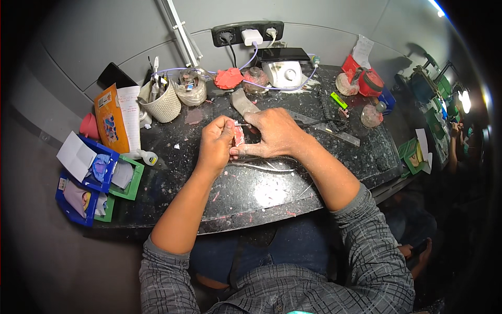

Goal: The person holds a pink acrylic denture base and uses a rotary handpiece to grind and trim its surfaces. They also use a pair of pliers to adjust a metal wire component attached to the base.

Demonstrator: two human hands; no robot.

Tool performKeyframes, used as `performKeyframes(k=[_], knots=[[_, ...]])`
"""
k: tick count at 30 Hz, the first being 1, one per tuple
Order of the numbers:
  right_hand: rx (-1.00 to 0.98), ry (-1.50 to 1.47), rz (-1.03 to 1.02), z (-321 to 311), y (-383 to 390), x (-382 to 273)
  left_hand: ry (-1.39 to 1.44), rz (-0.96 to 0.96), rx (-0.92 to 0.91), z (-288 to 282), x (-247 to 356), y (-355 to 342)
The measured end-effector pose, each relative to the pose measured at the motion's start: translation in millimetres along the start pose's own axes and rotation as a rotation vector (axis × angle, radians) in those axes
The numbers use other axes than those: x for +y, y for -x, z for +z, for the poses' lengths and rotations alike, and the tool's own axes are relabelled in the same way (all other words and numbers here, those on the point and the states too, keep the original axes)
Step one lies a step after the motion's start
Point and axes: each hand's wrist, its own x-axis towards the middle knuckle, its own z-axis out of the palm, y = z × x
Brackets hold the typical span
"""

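Over the middle of the dark speckled table, both my hands come together around a small pink-and-white piece (239, 137) that looks like a denture. My left hand (215, 142) pinches it from the left between thumb and fingers. From the right, my right hand (280, 133) is closed around a slim tool, mostly hidden by the hand; its thin tip (242, 124) points left at the piece's upper end. The right thumb reaches under the lower end of the piece. A curved greyish strip (241, 103) lies just beyond the hands.
A metal ruler (334, 134) lies right of my hands. At the back stand a white box with a knob (282, 75), lidded jars (192, 89) and a woven cup of tools (162, 102). Blue and green bins (125, 180) crowd the left edge; a red container (370, 82) stands back right.
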Motion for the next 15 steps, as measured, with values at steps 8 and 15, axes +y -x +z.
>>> performKeyframes(k=[8,15], knots=[[0.006,0.029,-0.004,0.5,0.6,-0.9,-0.045,0.046,0.036,-0.1,-2.4,-1.9],[-0.088,0.005,0.051,-6.2,-1.3,-7.0,-0.087,0.012,0.069,3.2,5.7,1.9]])
